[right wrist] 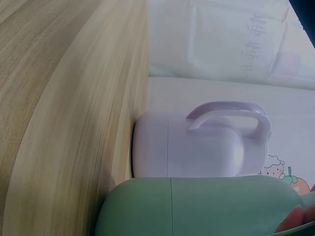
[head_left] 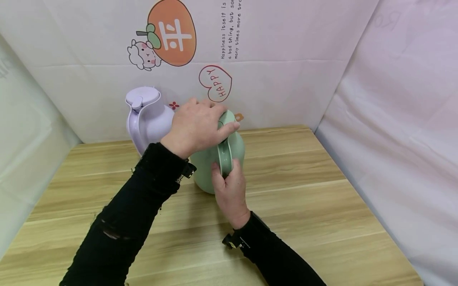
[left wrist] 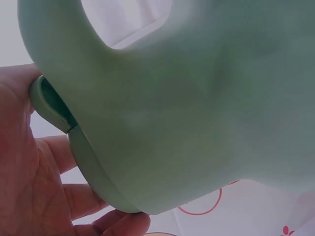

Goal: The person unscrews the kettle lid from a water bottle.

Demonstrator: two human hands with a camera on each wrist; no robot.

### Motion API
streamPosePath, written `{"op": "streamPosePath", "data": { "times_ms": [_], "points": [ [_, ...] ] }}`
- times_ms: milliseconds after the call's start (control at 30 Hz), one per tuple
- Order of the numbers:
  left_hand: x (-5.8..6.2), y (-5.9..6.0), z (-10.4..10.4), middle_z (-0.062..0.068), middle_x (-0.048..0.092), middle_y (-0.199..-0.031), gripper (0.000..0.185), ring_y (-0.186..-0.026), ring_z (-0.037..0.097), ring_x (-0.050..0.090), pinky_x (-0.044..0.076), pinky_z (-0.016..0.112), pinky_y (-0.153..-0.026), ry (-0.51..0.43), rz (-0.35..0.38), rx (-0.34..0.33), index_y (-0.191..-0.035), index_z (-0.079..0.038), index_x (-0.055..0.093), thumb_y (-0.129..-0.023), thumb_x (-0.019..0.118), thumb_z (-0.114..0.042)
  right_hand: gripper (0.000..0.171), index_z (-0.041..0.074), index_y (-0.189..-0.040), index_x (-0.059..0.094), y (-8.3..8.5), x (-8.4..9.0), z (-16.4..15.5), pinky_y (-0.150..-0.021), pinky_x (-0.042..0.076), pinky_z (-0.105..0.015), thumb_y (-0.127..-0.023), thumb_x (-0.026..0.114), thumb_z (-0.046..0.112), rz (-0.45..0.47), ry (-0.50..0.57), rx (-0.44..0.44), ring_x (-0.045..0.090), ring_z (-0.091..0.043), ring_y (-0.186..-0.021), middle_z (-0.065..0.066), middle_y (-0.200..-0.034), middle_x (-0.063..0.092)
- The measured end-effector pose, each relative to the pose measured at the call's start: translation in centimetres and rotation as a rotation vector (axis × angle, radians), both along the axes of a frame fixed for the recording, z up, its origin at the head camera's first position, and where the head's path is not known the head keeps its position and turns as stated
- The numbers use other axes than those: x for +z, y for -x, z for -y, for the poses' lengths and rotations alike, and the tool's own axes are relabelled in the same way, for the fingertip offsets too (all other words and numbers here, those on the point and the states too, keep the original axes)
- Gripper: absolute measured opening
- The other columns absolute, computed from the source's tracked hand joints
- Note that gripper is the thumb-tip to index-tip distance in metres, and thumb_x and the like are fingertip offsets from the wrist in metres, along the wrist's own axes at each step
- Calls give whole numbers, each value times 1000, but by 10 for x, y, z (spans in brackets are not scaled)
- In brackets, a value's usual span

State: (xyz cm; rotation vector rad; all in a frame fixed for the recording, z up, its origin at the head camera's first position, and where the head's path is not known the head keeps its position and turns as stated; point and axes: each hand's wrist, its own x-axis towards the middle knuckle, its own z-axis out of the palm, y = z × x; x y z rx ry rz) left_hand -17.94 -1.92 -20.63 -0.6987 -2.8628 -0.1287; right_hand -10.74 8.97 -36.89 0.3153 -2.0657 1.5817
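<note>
- Standing upright on the wooden table (head_left: 304,190), the green jug (head_left: 205,167) sits near the middle, in front of the person.
- The left hand (head_left: 196,127) lies over the jug's lid (head_left: 229,118), fingers curled around its rim; the left wrist view shows the palm and fingers (left wrist: 29,187) wrapped against the lid's edge (left wrist: 51,105).
- The right hand (head_left: 229,190) grips the jug's handle (head_left: 225,159) from the near side, thumb on one side and fingers on the other.
- Both hands are close together, each clamped on a part of the same jug.
- A lilac jug (head_left: 148,119) stands upright just behind and to the left of the green one, near the back wall; the right wrist view shows its body and looped handle (right wrist: 231,115) beyond the green jug (right wrist: 197,206).
- Whether the two jugs touch cannot be told.
- A white backdrop (head_left: 286,59) with cartoon stickers rises behind the table.
</note>
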Motion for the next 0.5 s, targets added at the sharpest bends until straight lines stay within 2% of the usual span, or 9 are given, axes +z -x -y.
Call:
{"op": "streamPosePath", "data": {
  "times_ms": [500],
  "points": [
    [0, -4, 0, 10, 63, -138, 71, -123, 39, 55, 47, 51, -99, -8, -6, 46, -135, -22, 66, -99, 36, -76, 23, 1, -113, 52, -1, 0, 0, -65, 45, -30, -107, 56, 23, 6, 1, 10, 49, -17, -73, -2, -82, 47]
  ]
}}
